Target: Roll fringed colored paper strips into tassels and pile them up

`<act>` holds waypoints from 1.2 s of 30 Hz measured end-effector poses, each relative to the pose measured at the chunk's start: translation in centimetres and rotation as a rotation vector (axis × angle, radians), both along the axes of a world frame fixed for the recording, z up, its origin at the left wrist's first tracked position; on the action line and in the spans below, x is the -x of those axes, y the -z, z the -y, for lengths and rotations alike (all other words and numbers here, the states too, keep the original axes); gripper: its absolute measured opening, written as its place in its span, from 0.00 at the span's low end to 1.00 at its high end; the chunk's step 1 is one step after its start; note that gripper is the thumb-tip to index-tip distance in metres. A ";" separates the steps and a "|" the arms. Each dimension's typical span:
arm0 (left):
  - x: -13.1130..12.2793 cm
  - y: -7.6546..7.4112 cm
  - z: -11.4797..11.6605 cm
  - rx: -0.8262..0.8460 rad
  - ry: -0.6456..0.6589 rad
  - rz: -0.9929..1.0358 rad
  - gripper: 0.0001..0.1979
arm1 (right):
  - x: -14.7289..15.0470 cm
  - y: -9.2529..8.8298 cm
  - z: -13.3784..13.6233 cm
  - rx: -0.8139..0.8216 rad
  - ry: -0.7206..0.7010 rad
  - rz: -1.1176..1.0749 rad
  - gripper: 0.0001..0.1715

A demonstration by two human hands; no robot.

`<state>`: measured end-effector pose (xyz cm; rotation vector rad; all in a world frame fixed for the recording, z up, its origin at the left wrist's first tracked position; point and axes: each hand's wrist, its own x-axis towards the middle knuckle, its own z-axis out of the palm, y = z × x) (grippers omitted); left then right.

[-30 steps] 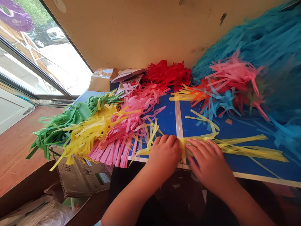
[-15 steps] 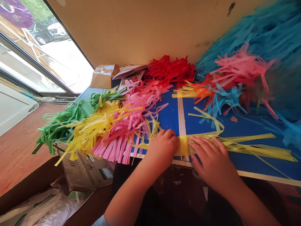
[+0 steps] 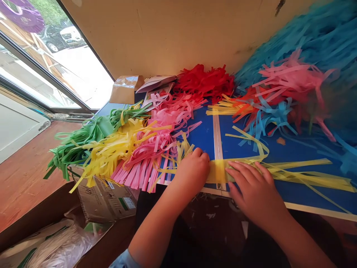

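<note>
My left hand (image 3: 192, 173) is curled at the left end of a yellow paper fringe (image 3: 219, 171), and its fingers hide what lies under them. My right hand (image 3: 251, 186) rests flat with fingers spread on the same yellow band, whose long strips trail off to the right. The band lies across a metal strip (image 3: 218, 137) on a blue tabletop (image 3: 200, 137). Near my left hand, a pink paper fringe (image 3: 142, 167) overhangs the table edge, beside a yellow fringe pile (image 3: 111, 149).
A green fringe pile (image 3: 80, 143) sits at the left and a red one (image 3: 206, 82) at the back. Pink, orange and blue strips (image 3: 290, 82) heap up on the right against a blue mass (image 3: 306, 48). A cardboard box (image 3: 106, 197) stands below the table's left edge.
My hands have moved slightly apart along the yellow band, showing more of it between them. The whole view has also shifted a little.
</note>
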<state>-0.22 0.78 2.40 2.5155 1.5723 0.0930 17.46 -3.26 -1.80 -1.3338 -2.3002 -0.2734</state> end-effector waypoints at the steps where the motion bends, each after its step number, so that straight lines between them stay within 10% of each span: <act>1: 0.0 0.1 0.0 -0.003 -0.005 -0.001 0.09 | 0.0 0.0 0.0 -0.001 0.000 -0.001 0.15; 11: -0.6 1.7 -0.2 -0.094 -0.068 -0.056 0.07 | 0.0 0.0 0.0 -0.005 0.004 0.007 0.14; 36: -0.5 -0.7 0.2 0.023 -0.042 -0.076 0.08 | -0.1 -0.2 0.5 0.017 -0.007 -0.038 0.13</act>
